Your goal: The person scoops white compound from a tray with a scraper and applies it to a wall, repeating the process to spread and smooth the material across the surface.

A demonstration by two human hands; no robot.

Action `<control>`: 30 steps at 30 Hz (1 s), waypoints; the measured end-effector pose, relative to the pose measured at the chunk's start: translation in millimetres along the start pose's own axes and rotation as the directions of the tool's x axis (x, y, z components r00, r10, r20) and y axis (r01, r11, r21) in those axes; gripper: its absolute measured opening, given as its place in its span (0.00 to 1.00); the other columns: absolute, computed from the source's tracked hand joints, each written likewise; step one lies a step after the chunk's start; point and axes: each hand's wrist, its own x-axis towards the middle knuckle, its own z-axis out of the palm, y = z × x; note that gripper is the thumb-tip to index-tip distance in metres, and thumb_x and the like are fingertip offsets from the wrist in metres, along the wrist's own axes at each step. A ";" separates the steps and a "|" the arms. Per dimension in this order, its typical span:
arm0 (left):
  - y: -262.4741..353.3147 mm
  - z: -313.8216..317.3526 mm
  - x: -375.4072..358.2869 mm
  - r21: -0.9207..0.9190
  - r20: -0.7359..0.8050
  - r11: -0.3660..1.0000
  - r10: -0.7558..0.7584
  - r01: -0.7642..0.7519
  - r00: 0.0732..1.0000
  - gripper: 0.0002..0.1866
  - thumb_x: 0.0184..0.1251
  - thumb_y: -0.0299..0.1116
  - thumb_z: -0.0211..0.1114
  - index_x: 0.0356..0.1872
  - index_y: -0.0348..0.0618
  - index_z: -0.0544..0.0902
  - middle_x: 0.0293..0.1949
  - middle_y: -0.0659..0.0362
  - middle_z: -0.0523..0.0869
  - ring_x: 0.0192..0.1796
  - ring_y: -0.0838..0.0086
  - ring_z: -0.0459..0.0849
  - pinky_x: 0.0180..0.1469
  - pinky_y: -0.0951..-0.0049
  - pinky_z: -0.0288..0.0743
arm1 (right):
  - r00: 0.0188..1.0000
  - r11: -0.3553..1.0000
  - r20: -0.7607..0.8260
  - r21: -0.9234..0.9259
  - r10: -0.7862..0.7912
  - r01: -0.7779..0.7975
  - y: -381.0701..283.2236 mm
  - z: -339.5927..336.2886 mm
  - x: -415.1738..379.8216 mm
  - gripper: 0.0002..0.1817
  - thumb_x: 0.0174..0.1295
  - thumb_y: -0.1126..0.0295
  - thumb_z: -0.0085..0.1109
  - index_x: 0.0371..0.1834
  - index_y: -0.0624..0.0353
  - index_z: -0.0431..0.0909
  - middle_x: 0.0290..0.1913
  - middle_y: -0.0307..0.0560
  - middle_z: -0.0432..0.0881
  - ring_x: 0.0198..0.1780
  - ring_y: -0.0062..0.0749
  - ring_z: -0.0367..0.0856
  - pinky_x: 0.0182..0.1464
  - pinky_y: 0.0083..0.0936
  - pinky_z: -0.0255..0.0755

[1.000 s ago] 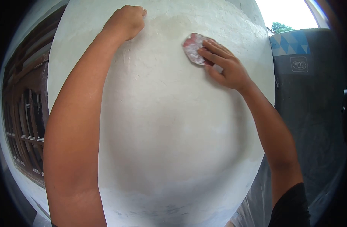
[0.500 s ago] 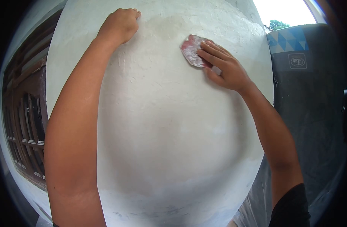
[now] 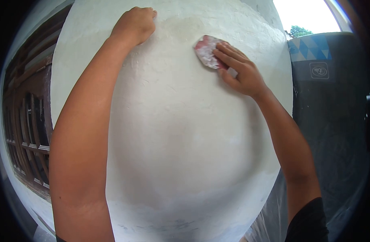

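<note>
A pale, plastered wall (image 3: pixel 181 133) with rough patches and small ridges fills the middle of the view. High on its right side, my right hand (image 3: pixel 239 68) presses a folded piece of reddish sandpaper (image 3: pixel 208 52), caked with white dust, flat against the surface. The fingers lie over the sheet's right part and hide it there. At the upper left, my left hand (image 3: pixel 136 25) is closed in a fist at the wall. Its fingertips are turned away, so anything inside it is hidden.
A dark wooden lattice window or door (image 3: pixel 29 121) stands at the left. To the right is a tall dark wrapped object (image 3: pixel 330 121) with a blue-and-white patterned band (image 3: pixel 310 47). Clear plastic sheeting (image 3: pixel 269 213) hangs at the lower right.
My left fist appears slightly further right and up. My right hand and the sandpaper have barely shifted, while the view has tilted a little.
</note>
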 end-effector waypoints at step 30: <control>-10.1 15.8 -0.5 -0.054 -0.120 0.996 0.057 -0.064 0.991 0.18 0.70 0.28 0.47 0.52 0.40 0.84 0.44 0.46 0.89 0.46 0.51 0.87 0.53 0.54 0.81 | 0.985 0.984 0.005 -0.044 0.175 -0.175 3.2 -4.9 11.7 0.25 0.63 0.62 0.59 0.64 0.54 0.80 0.70 0.53 0.75 0.75 0.46 0.68 0.75 0.39 0.64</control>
